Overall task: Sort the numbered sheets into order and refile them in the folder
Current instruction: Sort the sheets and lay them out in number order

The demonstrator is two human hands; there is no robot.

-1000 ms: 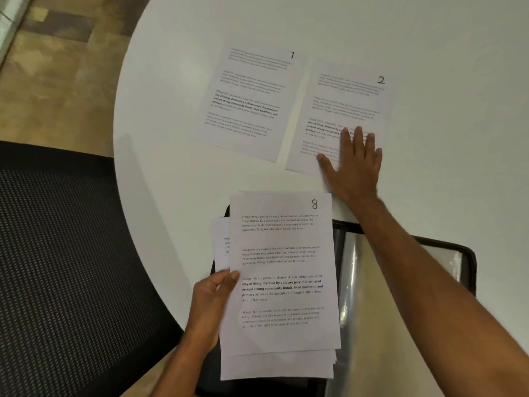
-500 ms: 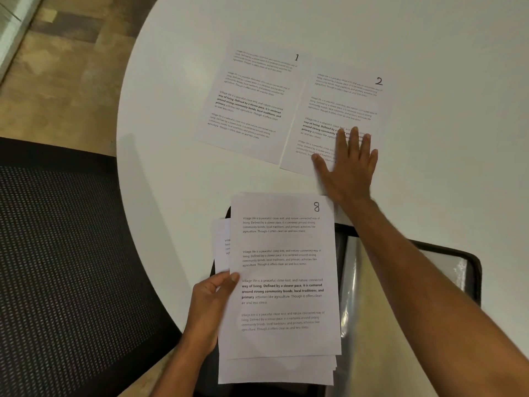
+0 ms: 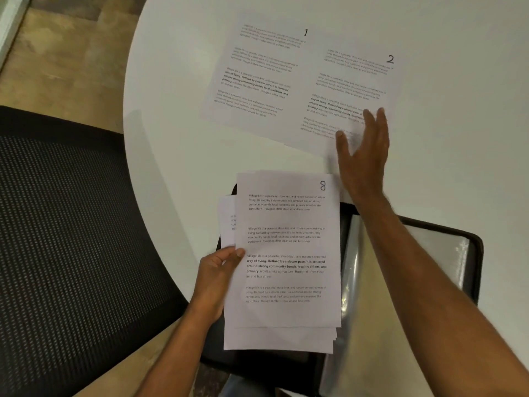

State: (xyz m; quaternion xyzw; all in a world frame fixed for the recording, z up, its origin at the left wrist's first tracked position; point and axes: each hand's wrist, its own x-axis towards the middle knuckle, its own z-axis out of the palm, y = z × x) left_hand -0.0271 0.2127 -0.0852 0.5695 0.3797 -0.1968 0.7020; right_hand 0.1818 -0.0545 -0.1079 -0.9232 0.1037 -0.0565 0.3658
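Sheet 1 [image 3: 257, 78] and sheet 2 [image 3: 352, 87] lie side by side, edges touching, on the far part of the white round table [image 3: 177, 156]. My right hand [image 3: 363, 156] hovers blurred over sheet 2's near right corner, fingers straight, tilted on its edge. My left hand [image 3: 217, 279] grips the left edge of a stack of sheets [image 3: 286, 253] with sheet 8 on top, thumb on its face. The stack lies over the open black folder [image 3: 469, 253], whose clear plastic sleeves show at right.
A black mesh chair [image 3: 71, 239] stands close on the left against the table's curved edge. Wooden floor shows at the upper left. Bare table surface stretches to the right of sheet 2.
My right hand, flat on sheet 2 before, has lifted and tilted, drawing back toward me. Sheet 2 slid left against sheet 1. The stack and left hand kept their place.
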